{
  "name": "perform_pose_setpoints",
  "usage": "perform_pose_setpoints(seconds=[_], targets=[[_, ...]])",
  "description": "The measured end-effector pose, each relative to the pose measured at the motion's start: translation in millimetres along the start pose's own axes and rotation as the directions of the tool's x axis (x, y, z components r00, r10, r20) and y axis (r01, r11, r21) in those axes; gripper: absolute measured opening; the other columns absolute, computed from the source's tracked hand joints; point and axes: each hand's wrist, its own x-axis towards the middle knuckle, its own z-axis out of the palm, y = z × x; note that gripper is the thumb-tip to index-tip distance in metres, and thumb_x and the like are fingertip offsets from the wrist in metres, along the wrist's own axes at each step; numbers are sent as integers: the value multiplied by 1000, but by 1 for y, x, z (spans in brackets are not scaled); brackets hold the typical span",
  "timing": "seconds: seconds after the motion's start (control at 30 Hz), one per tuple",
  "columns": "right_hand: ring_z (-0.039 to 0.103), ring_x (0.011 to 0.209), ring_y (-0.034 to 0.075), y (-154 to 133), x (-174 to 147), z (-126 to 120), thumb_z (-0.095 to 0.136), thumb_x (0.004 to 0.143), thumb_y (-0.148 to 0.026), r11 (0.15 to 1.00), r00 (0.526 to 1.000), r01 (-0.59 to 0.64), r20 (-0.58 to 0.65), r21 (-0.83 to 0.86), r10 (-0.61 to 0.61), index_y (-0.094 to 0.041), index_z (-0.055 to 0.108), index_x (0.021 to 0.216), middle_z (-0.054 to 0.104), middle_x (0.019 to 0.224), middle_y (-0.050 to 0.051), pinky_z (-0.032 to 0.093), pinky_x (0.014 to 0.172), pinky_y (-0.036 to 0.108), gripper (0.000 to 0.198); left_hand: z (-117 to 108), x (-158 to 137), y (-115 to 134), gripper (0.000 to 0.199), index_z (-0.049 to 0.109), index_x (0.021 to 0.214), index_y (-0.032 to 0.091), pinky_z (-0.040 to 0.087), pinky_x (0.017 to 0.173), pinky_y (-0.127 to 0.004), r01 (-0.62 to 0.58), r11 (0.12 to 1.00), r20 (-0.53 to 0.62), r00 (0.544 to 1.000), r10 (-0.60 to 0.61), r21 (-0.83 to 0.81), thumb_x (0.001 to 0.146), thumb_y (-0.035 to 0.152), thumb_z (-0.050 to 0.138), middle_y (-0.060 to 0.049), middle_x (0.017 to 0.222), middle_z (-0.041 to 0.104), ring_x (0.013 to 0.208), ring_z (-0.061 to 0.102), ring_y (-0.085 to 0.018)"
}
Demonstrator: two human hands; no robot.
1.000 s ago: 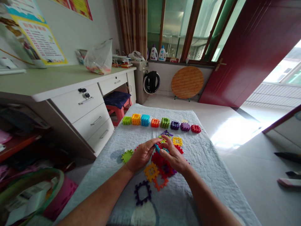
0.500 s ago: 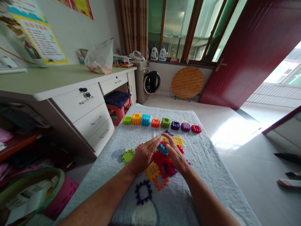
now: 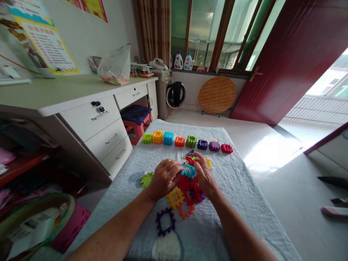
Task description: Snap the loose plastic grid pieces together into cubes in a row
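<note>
My left hand (image 3: 166,178) has its fingers curled at the left edge of a blue plastic interlocking tile (image 3: 189,172) with a notched rim. Across from it, my right hand (image 3: 206,177) has thumb and forefinger at a red tile (image 3: 190,160) raised just behind the blue one. Under and before the hands lies a loose pile with a yellow tile (image 3: 175,197), an orange frame (image 3: 186,210) and red pieces. A dark purple frame (image 3: 165,221) lies nearest me. Partly hidden by my left hand is a lime green tile (image 3: 147,179).
A row of coloured stacks or cubes, with a blue one (image 3: 168,138) and a red one (image 3: 226,148), runs across the far part of the cloth-covered table (image 3: 233,224). A desk (image 3: 67,90) stands left, with a stool (image 3: 137,117) beside it. A pink basket (image 3: 70,228) sits lower left.
My hands have drawn apart at the fingertips, and the left fingers have curled. The blue tile shows more fully between them, and a red tile is now raised behind it.
</note>
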Motion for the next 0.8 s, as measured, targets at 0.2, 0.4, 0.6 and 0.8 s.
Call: perform_pose_setpoints(seconds=[0.2,0.4,0.6,0.8], targets=[[48,106,28,21,8,-8,48,86,-39,875,984,-11,-159,-484,-75,-18,46,128,59,109,11,35,93,48,47,-7,2,-1,17,51,76,21,44,98,-39,230,949,60,973,-222,-217,67,7,54,-7,101,65,112,55,-23],[44,106,31,21,5,-9,63,75,-41,744,986,84,-55,-663,-161,-26,52,121,55,115,9,33,90,48,50,-13,0,-8,20,37,61,21,46,92,-36,475,711,174,873,-456,-518,69,14,54,-12,114,65,107,61,-23],[46,100,29,5,0,-7,69,68,-35,718,979,204,143,-665,-146,-26,56,115,59,105,7,32,90,45,50,-12,-3,-13,24,32,60,21,46,91,-36,535,513,294,828,-478,-672,68,16,55,-16,122,61,106,61,-25],[46,102,30,5,0,-8,69,64,-32,737,974,216,192,-640,-119,-25,53,121,61,105,8,33,92,47,59,-15,-2,-11,27,30,58,20,47,80,-33,571,417,352,796,-492,-708,65,17,56,-15,118,64,99,63,-25]])
